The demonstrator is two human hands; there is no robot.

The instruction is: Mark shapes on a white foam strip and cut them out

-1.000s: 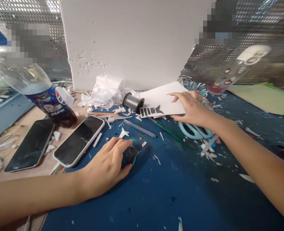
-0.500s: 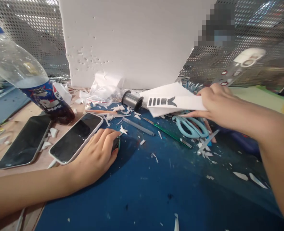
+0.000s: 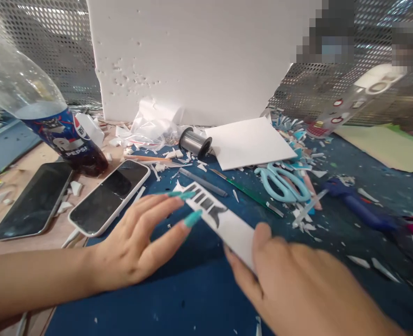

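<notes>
My right hand grips the near end of a white strip between thumb and fingers. Dark bars and a forked dark shape mark the strip's far part. My left hand, with long turquoise nails, is open beside that far end, thumb and fingers apart. Whether its fingertips touch the strip I cannot tell. Beyond the strip lie a grey stick, a green-handled craft knife and light-blue scissors, partly under a white sheet.
Two phones and a tilted Pepsi bottle stand to the left. A dark spool is at the back, before a large white foam board. On the right lie a blue glue gun and yellowish paper. White scraps litter the blue mat.
My right hand has brought the strip from above the white sheet down towards me and to the left hand. The left hand has lifted and spread its fingers.
</notes>
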